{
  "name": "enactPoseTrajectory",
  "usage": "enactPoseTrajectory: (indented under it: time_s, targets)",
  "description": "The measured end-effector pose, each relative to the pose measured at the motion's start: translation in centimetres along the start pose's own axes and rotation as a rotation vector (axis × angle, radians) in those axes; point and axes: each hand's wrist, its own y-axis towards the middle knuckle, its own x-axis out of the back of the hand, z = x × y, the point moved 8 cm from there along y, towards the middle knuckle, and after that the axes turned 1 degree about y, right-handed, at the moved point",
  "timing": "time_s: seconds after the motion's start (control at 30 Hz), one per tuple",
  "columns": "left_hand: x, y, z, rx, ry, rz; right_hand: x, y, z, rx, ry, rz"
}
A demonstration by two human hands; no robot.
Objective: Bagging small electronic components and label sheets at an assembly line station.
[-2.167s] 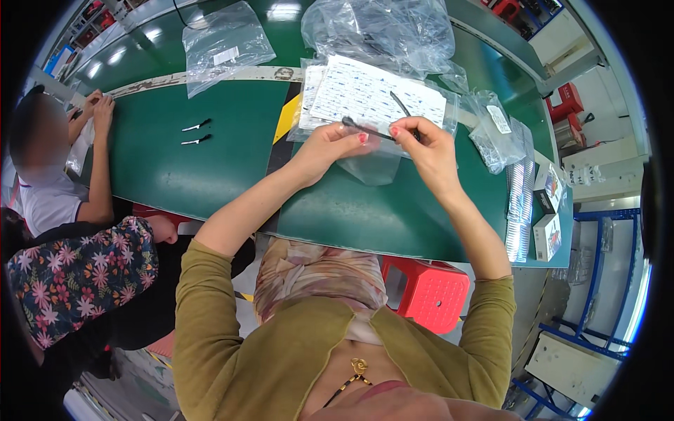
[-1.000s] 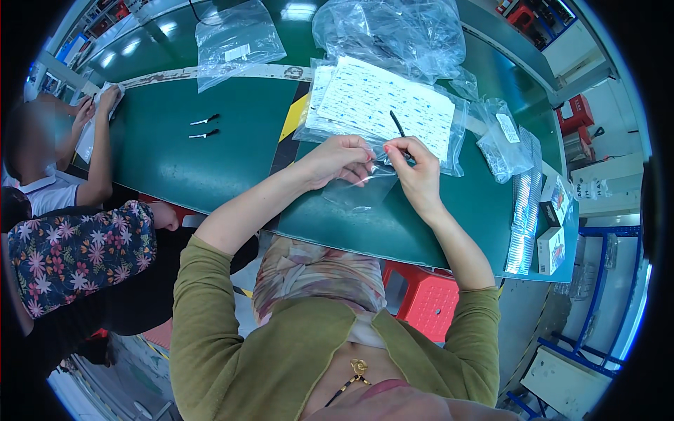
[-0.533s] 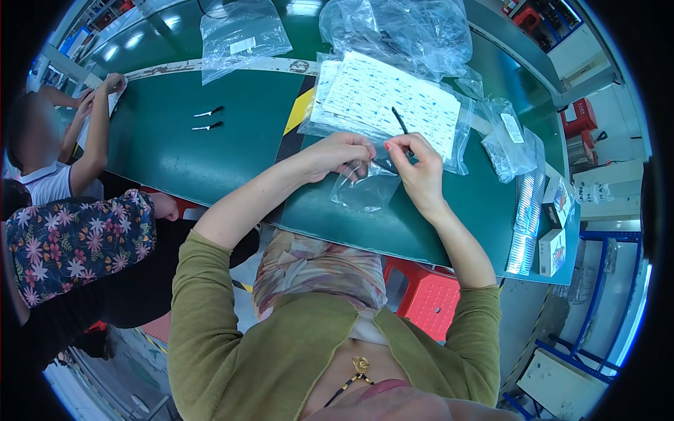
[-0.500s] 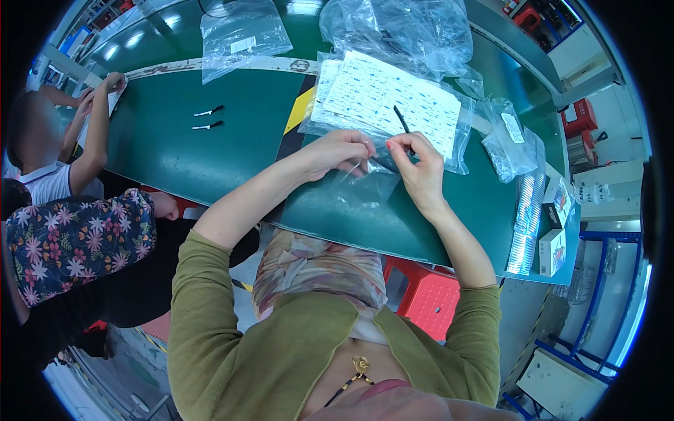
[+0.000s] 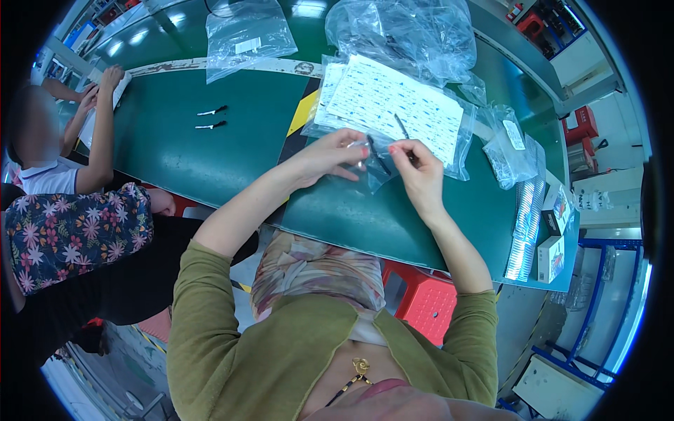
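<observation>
My left hand (image 5: 337, 158) grips a small clear plastic bag (image 5: 383, 184) by its edge over the green table. A slim dark stick-like piece (image 5: 380, 157) shows at the bag, between my hands; whether it is inside or behind the film I cannot tell. Pinched together, the fingers of my right hand (image 5: 420, 168) are at the bag's other side, and a thin dark rod (image 5: 401, 126) sticks up from them over the printed sheets. Farther left on the table lie two small knives (image 5: 213, 111) with black handles and pale blades, side by side.
Printed white sheets (image 5: 393, 98) lie on plastic beyond my hands, below a heap of clear bags (image 5: 404, 35). Another bag (image 5: 249, 42) is at the far left. Right are a filled bag (image 5: 509, 151), a silvery strip stack (image 5: 525, 224) and small boxes (image 5: 551, 258). A co-worker (image 5: 42, 137) sits left.
The bag has risen and turned between my hands, and the dark piece at it now shows. The rod at my right hand has shifted slightly. The view has moved a little.
</observation>
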Motion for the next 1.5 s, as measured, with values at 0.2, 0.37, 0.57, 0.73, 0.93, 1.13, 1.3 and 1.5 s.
enactPoseTrajectory:
  time_s: [0.2, 0.37, 0.57, 0.73, 0.93, 1.13, 1.3, 1.5]
  targets:
    - [3.8, -1.4, 2.5, -0.11, -0.553, -0.081, 2.1, 0.8, 1.5, -0.069, 0.344, -0.079]
    - [0.6, -3.7, 2.0, -0.097, -0.692, -0.002, 3.0, 1.3, 0.7, -0.064, 0.533, -0.121]
    - [1.3, -4.0, 3.6, -0.31, -0.615, -0.107, 2.0, 0.7, -0.9, -0.106, 0.504, -0.128]
    - [0.7, -4.0, 3.9, -0.268, -0.543, -0.172, 1.3, -0.1, -2.0, -0.185, 0.615, -0.092]
    - [-0.1, -3.4, 3.4, -0.223, -0.562, -0.194, 0.4, -0.9, -0.2, -0.213, 0.751, -0.039]
    - [0.4, -2.8, 4.4, -0.126, -0.554, -0.198, 0.5, -1.1, -1.2, -0.232, 0.748, -0.004]
    - [1.7, -3.5, 2.9, -0.212, -0.452, -0.318, 0.0, -1.3, -3.2, -0.358, 0.631, -0.006]
    - [2.5, -4.1, 3.2, -0.236, -0.221, -0.403, -1.2, -1.9, -4.3, -0.438, 0.52, 0.079]
